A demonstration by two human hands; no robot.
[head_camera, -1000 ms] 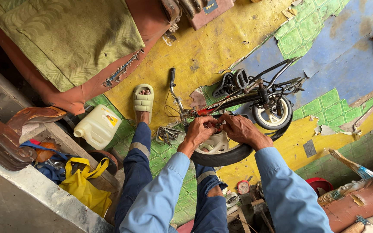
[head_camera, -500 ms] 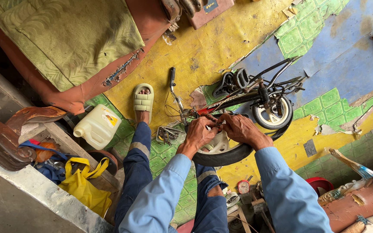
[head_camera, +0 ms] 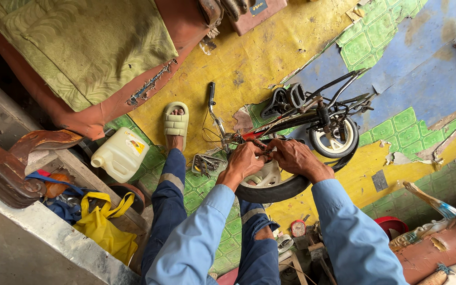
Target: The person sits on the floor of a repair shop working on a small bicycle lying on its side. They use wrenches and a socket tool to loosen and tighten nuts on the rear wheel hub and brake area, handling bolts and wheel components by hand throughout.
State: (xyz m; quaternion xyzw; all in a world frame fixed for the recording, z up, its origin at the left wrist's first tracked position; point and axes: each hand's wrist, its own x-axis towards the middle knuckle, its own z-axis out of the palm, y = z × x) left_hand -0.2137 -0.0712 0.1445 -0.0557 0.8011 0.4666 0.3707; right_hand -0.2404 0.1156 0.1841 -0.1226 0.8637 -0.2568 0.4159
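A small black bicycle (head_camera: 317,113) lies on the painted floor in front of me. Its near wheel (head_camera: 275,190) has a black tyre and a cream hub. My left hand (head_camera: 245,161) and my right hand (head_camera: 295,157) meet just above that wheel. Both pinch a rusty chain (head_camera: 262,143) that runs between the fingers. The far wheel (head_camera: 334,141), the saddle (head_camera: 286,97) and a handlebar grip (head_camera: 212,92) lie beyond my hands. Blue sleeves cover both my arms.
My foot in a pale green sandal (head_camera: 176,120) rests left of the bicycle. A heap of metal tools (head_camera: 205,164) lies by my left knee. A white jerrycan (head_camera: 120,154) and a yellow bag (head_camera: 101,227) stand at left, below a red sofa with a green cushion (head_camera: 80,47).
Both hands stay at the chain above the near wheel; only the fingers shift slightly. The bicycle has not moved.
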